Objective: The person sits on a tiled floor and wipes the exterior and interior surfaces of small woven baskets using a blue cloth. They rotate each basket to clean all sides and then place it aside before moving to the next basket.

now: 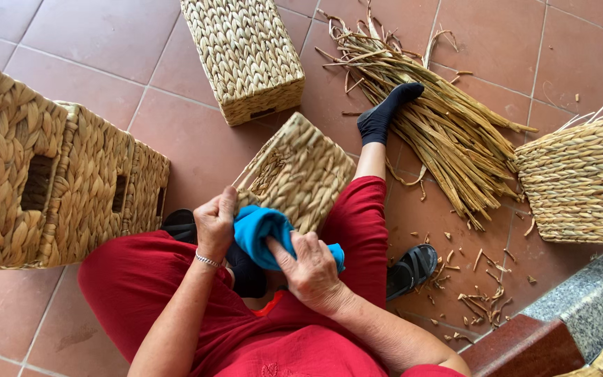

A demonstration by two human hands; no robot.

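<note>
A blue cloth (259, 234) sits bunched between both hands, over my lap. My left hand (216, 223) pinches its upper left edge, with a silver bracelet on the wrist. My right hand (310, 269) presses on the cloth's lower right part, fingers curled over it. Just beyond the hands a small woven straw basket (301, 171) lies tilted against my right leg in red trousers. That leg stretches out toward a pile of dried straw stalks (430, 119), its foot in a black sock (384, 112).
Three woven baskets (57, 181) stand in a row at the left, another basket (246, 56) lies at the top, and one more basket (584, 178) at the right. A black sandal (412, 269) and straw scraps lie on the tiled floor. A stone step (587, 297) is at lower right.
</note>
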